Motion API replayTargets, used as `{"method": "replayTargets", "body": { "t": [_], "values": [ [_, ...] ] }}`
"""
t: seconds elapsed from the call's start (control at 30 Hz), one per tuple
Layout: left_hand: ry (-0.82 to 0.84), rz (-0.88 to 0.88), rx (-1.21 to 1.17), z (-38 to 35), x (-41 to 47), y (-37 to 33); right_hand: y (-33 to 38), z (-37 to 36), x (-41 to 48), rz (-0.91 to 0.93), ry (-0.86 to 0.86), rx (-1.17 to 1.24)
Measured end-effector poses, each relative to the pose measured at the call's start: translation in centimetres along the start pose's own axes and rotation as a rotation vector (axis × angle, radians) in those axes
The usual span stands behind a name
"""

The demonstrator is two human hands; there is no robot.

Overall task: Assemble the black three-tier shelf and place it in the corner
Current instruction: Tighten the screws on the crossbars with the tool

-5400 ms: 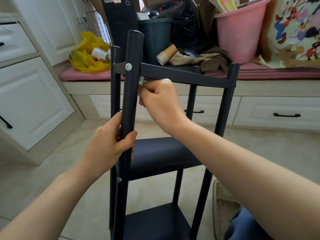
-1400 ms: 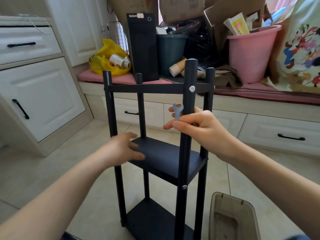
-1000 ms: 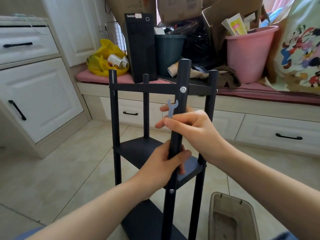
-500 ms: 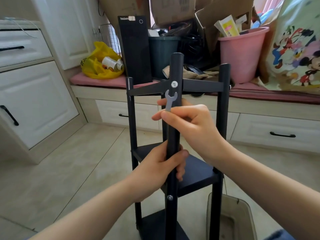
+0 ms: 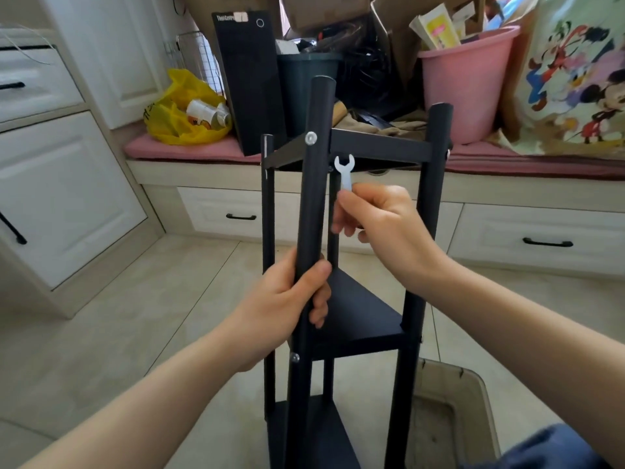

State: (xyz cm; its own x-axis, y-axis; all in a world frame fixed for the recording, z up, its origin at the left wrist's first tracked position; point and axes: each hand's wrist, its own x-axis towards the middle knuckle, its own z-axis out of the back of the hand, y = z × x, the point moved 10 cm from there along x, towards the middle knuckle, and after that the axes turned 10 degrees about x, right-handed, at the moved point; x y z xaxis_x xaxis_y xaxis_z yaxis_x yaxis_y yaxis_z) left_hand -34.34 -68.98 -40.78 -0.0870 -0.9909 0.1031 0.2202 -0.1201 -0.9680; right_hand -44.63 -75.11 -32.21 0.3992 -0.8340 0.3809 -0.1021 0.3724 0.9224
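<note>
Shelf (image 5: 365, 319) upright; left grip (image 5: 280, 309) wraps near post (image 5: 314, 198), right grip (image 5: 385, 228) pinches wrench (image 5: 345, 169) by its tail. May slip & drop; shelf could twist w/ torque.

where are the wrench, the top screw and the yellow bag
wrench (image 5: 346, 177): head view, on its shaft
top screw (image 5: 310, 138): head view, on its silver head
yellow bag (image 5: 169, 121): head view, on its left side

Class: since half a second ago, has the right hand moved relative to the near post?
Yes. The right hand, pinching the wrench, has left the near post and sits to its right.
</note>
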Motion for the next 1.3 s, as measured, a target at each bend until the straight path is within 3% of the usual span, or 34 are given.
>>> {"method": "replayTargets", "body": {
  "t": [0.13,0.37,0.77,0.97,1.3],
  "values": [
    [0.005,0.03,-0.04,0.4,0.4,0.2,-0.2,0.7,0.4,0.017,-0.072,-0.032],
    [-0.041,0.08,-0.075,1.4,0.9,0.4,-1.4,-0.2,2.0,-0.121,-0.08,-0.091],
    [0.046,0.104,-0.115,1.0,-0.2,0.4,-0.7,-1.4,3.2,-0.039,-0.134,0.008],
    [0.056,0.122,-0.147,1.5,-0.3,0.7,-0.2,-1.9,3.1,-0.028,-0.079,0.06],
    [0.081,0.143,-0.142,2.3,-0.2,1.2,-0.8,-2.4,3.5,-0.044,-0.094,-0.047]
  ]
}}
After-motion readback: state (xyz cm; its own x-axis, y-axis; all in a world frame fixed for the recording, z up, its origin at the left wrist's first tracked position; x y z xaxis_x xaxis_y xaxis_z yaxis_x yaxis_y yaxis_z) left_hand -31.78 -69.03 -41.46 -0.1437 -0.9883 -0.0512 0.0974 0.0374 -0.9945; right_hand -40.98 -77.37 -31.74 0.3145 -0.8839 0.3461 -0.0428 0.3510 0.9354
